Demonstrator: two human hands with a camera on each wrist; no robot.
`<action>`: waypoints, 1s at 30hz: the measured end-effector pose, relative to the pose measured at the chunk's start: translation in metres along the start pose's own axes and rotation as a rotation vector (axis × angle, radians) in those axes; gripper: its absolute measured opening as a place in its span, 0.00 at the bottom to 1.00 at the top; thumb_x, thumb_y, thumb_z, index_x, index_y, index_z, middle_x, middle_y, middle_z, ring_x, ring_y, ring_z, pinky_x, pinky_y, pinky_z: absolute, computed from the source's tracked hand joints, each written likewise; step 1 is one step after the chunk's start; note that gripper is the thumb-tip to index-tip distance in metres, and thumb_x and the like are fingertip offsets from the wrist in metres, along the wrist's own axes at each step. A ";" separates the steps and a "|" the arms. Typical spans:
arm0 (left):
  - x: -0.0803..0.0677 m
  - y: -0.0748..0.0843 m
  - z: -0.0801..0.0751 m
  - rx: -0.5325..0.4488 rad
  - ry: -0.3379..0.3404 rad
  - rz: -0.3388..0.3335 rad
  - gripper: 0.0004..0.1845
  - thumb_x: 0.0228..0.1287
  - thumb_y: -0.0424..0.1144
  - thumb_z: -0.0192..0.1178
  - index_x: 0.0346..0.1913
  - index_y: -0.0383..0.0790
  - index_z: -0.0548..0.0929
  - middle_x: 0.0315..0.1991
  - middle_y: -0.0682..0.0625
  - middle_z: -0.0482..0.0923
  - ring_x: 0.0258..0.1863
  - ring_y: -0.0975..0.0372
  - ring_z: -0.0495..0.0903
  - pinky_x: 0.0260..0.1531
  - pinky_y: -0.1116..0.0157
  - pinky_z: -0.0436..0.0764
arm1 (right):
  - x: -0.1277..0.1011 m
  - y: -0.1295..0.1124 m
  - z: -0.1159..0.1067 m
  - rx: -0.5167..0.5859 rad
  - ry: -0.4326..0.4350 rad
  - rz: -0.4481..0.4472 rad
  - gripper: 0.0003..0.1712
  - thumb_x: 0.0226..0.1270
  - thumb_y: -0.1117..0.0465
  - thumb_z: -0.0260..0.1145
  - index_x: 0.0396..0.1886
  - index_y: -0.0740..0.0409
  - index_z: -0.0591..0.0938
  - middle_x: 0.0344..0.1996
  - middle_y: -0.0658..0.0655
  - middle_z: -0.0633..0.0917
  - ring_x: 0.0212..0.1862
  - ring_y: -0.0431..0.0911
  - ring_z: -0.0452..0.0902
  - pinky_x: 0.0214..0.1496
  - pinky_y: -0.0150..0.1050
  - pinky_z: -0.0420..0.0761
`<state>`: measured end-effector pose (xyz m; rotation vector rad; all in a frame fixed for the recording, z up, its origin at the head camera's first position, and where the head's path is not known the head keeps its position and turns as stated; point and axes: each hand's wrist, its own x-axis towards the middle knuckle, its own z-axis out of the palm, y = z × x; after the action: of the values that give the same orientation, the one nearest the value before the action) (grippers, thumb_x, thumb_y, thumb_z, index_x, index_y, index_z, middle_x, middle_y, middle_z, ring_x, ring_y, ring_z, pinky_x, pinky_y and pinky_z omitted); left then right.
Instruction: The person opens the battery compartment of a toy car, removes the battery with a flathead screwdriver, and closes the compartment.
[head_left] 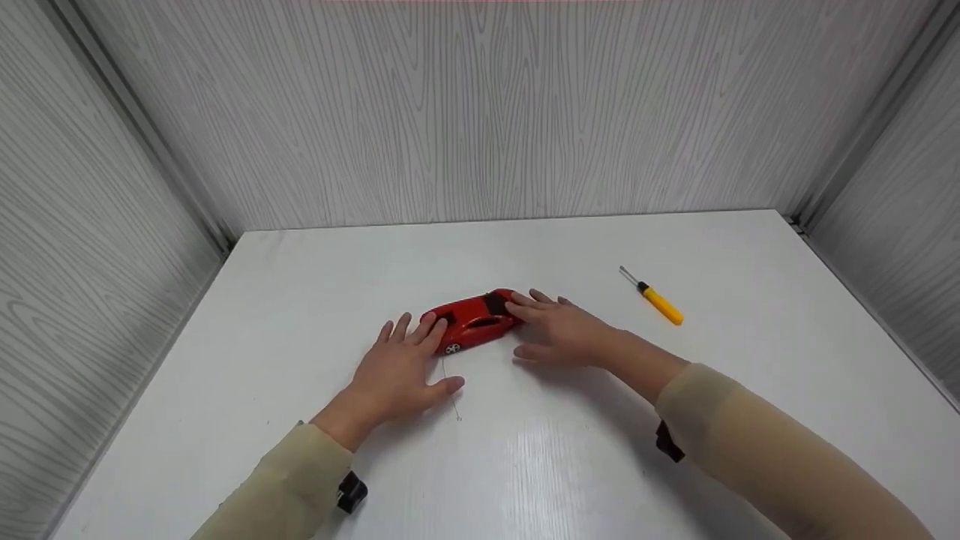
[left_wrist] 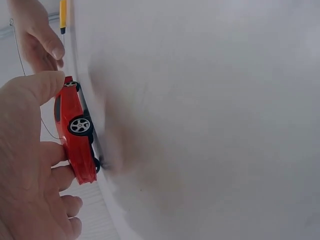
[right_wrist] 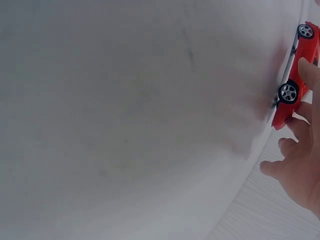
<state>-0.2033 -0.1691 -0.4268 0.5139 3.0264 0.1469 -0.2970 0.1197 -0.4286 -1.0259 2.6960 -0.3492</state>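
Note:
A red toy car (head_left: 474,309) with silver-spoked wheels stands on the white table, slightly angled. My left hand (head_left: 394,379) rests its fingertips on the car's left end, fingers straight and thumb spread away from it. At the other end, the extended fingers of my right hand (head_left: 568,334) touch the dark window area. A thin wire (left_wrist: 18,47) rises from the car past my left thumb in the left wrist view. In the right wrist view, the car's side (right_wrist: 296,72) shows two wheels, with my right hand next to it.
A yellow-handled screwdriver (head_left: 663,306) lies to the right of the car, its tip pointing toward the back. Grey wood-grain panels (head_left: 480,112) enclose the white table (head_left: 525,465) at the back and both sides.

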 end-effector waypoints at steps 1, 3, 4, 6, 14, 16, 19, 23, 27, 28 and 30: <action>0.000 0.001 0.000 -0.009 -0.002 0.006 0.51 0.70 0.69 0.56 0.85 0.40 0.58 0.84 0.42 0.56 0.81 0.37 0.53 0.79 0.41 0.50 | -0.004 0.001 0.000 -0.001 0.000 0.000 0.49 0.76 0.38 0.65 0.88 0.46 0.57 0.85 0.49 0.55 0.86 0.54 0.42 0.82 0.62 0.51; 0.000 0.003 0.000 -0.028 -0.006 0.016 0.51 0.70 0.69 0.56 0.85 0.41 0.58 0.84 0.42 0.54 0.81 0.38 0.53 0.80 0.42 0.50 | -0.009 0.002 0.001 -0.001 0.000 0.000 0.49 0.76 0.38 0.65 0.87 0.46 0.57 0.85 0.50 0.55 0.86 0.54 0.42 0.82 0.62 0.51; 0.000 0.004 0.000 -0.034 -0.011 0.019 0.51 0.70 0.70 0.56 0.85 0.41 0.57 0.84 0.43 0.53 0.82 0.39 0.53 0.80 0.42 0.50 | -0.012 0.003 0.001 -0.001 -0.001 0.000 0.49 0.76 0.38 0.65 0.87 0.46 0.57 0.85 0.50 0.55 0.86 0.53 0.42 0.82 0.61 0.51; 0.000 0.007 0.001 -0.046 -0.015 0.028 0.52 0.70 0.70 0.56 0.85 0.41 0.57 0.85 0.43 0.52 0.82 0.40 0.53 0.80 0.43 0.50 | -0.018 0.004 0.001 0.006 0.001 -0.005 0.48 0.76 0.39 0.66 0.87 0.47 0.58 0.85 0.51 0.56 0.86 0.53 0.43 0.82 0.61 0.51; -0.005 0.017 0.004 -0.072 -0.027 0.075 0.52 0.70 0.70 0.56 0.85 0.41 0.56 0.85 0.44 0.52 0.82 0.44 0.54 0.80 0.44 0.52 | -0.042 0.006 0.004 0.027 0.002 0.000 0.48 0.76 0.39 0.66 0.87 0.46 0.58 0.85 0.52 0.56 0.85 0.54 0.46 0.81 0.59 0.55; -0.006 0.019 0.004 -0.078 -0.028 0.083 0.52 0.70 0.70 0.56 0.85 0.41 0.57 0.85 0.44 0.52 0.82 0.45 0.55 0.80 0.45 0.53 | -0.048 0.006 0.005 0.033 0.006 -0.003 0.48 0.76 0.39 0.66 0.87 0.46 0.58 0.85 0.52 0.57 0.85 0.55 0.47 0.81 0.59 0.56; -0.007 0.021 0.005 -0.084 -0.026 0.100 0.51 0.70 0.70 0.56 0.85 0.42 0.57 0.85 0.45 0.52 0.83 0.45 0.54 0.80 0.46 0.53 | -0.056 0.006 0.006 0.033 0.005 -0.007 0.48 0.76 0.39 0.66 0.87 0.46 0.58 0.85 0.52 0.56 0.85 0.55 0.47 0.81 0.58 0.56; -0.010 0.024 0.005 -0.091 -0.029 0.120 0.51 0.70 0.70 0.55 0.85 0.43 0.57 0.85 0.45 0.52 0.83 0.46 0.53 0.80 0.46 0.53 | -0.066 0.007 0.007 0.032 0.005 -0.015 0.47 0.77 0.39 0.66 0.87 0.46 0.58 0.85 0.52 0.56 0.85 0.56 0.47 0.81 0.58 0.56; -0.012 0.026 0.006 -0.090 -0.031 0.136 0.51 0.70 0.71 0.55 0.85 0.44 0.58 0.85 0.46 0.52 0.83 0.46 0.52 0.80 0.46 0.52 | -0.075 0.008 0.008 0.035 0.014 -0.023 0.47 0.76 0.38 0.66 0.87 0.45 0.59 0.85 0.50 0.55 0.85 0.56 0.47 0.80 0.59 0.58; -0.012 0.027 0.006 -0.088 -0.032 0.142 0.51 0.70 0.71 0.55 0.85 0.44 0.58 0.85 0.46 0.52 0.83 0.46 0.52 0.80 0.46 0.52 | -0.077 0.008 0.009 0.034 0.015 -0.022 0.47 0.76 0.38 0.66 0.87 0.44 0.59 0.85 0.49 0.55 0.85 0.56 0.47 0.80 0.59 0.59; -0.013 0.028 0.006 -0.084 -0.032 0.154 0.51 0.70 0.71 0.55 0.85 0.44 0.58 0.85 0.46 0.52 0.83 0.46 0.52 0.80 0.46 0.53 | -0.081 0.009 0.010 0.033 0.018 -0.022 0.47 0.76 0.38 0.66 0.87 0.43 0.59 0.85 0.49 0.55 0.85 0.56 0.47 0.80 0.59 0.60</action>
<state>-0.1810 -0.1462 -0.4292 0.7336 2.9327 0.2704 -0.2406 0.1799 -0.4298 -1.0493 2.6874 -0.4080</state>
